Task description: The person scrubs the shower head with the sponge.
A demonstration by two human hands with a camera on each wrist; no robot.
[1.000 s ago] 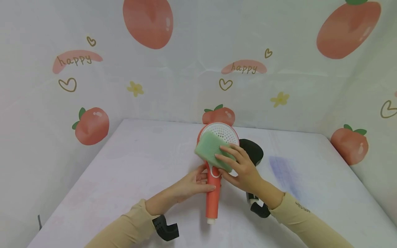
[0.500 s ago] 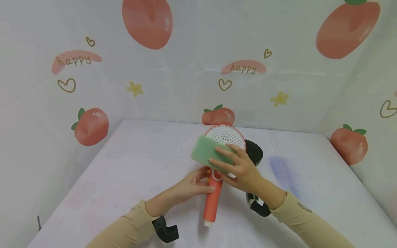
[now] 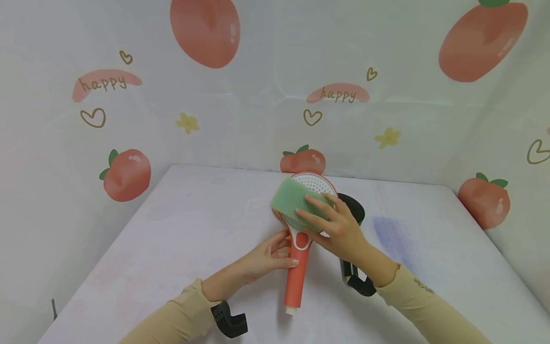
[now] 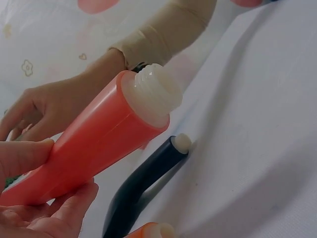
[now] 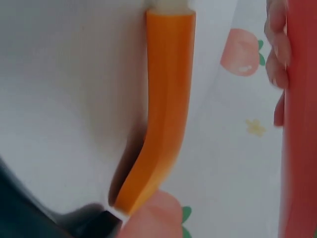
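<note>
In the head view my left hand [image 3: 268, 255] grips the red handle of a handheld shower head [image 3: 295, 284], raised over the table with its white perforated face toward me. The left wrist view shows the thumb and fingers around the handle [image 4: 99, 141], whose pale threaded end points outward. My right hand [image 3: 339, 229] holds a light green sponge [image 3: 285, 198] against the spray face, fingers spread over it and thumb by its lower edge. The sponge covers much of the face, leaving the upper part of the holes visible.
Behind my right hand lies a black shower head [image 3: 353, 209], its handle [image 4: 143, 178] also showing in the left wrist view. An orange handle [image 5: 170, 74] with a pale end rests near it. The white table [image 3: 193, 215] meets a fruit-printed backdrop [image 3: 258, 110].
The sponge shifted left and down across the spray face, then back up and right. The shower head's top has tilted slightly right, while my left hand keeps its grip on the handle.
</note>
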